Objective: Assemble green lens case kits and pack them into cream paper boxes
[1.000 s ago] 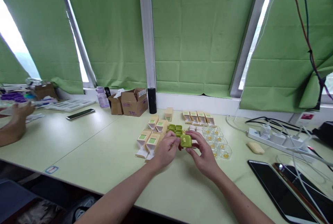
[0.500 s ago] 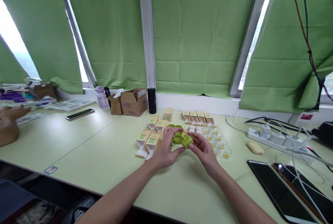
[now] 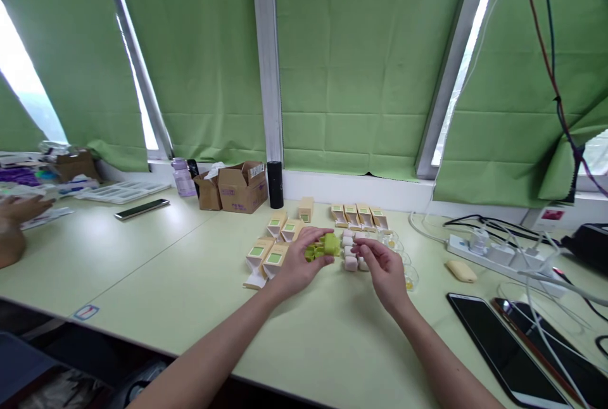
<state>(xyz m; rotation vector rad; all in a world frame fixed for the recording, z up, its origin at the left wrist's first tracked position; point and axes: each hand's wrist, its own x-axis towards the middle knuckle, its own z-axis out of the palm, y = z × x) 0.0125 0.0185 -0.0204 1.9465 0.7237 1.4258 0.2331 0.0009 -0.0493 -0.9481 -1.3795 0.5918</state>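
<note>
My left hand [image 3: 304,261] is wrapped round a small green case [image 3: 331,244], held just above the table near the middle. Other green pieces lie partly hidden behind its fingers. My right hand [image 3: 381,268] is to the right, its thumb and fingertips pinched together over the pale pink blocks [image 3: 350,263]; whatever they hold is too small to make out. Clear plastic cups [image 3: 411,278] with yellow centres stand beyond the right hand. Left of my left hand are open cream boxes [image 3: 259,251] with green labels.
Four cream boxes [image 3: 364,214] and a single one [image 3: 306,208] stand further back. A cardboard box [image 3: 241,187], black cylinder [image 3: 275,185] and purple bottle [image 3: 183,178] line the wall. Phones [image 3: 503,346], a power strip [image 3: 503,257] and cables lie right. Another person's hand [image 3: 23,208] is far left.
My right hand has come away from the green case and moved right, fingertips now together. My left hand keeps the case, now turned. More pink blocks show between the hands.
</note>
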